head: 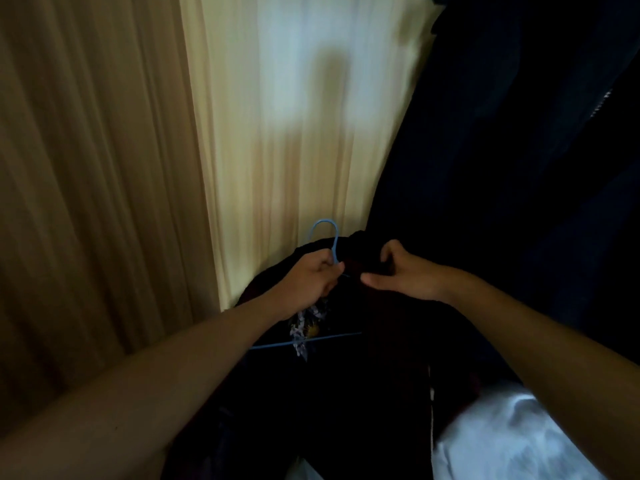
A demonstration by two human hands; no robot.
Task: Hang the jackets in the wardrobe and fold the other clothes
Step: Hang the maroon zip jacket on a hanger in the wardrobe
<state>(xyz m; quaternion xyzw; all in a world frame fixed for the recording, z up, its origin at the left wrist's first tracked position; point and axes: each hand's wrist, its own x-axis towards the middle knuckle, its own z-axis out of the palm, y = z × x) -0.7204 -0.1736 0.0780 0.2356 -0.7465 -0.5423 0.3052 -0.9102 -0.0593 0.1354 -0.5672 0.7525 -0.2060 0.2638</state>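
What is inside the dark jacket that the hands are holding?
A blue hanger: its hook sticks out at the collar, gripped by the left hand, and its bottom bar shows lower down. The dark jacket covers the hanger's shoulders.

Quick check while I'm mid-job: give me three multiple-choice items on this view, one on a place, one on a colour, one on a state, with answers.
1. Where is the hanger's hook?
A. just above the left hand
B. under the right forearm
C. on the white fabric at lower right

2. What colour is the hanger?
A. red
B. light blue
C. black

3. What is the right hand doing?
A. lying open and flat
B. pinching the dark garment's top edge
C. gripping the hanger's bottom bar

Answers:
1 A: the hanger hook rises right above the left hand, which grips its neck.
2 B: the hook and bottom bar both show light blue.
3 B: the right hand has its fingers curled onto the dark garment near its collar.
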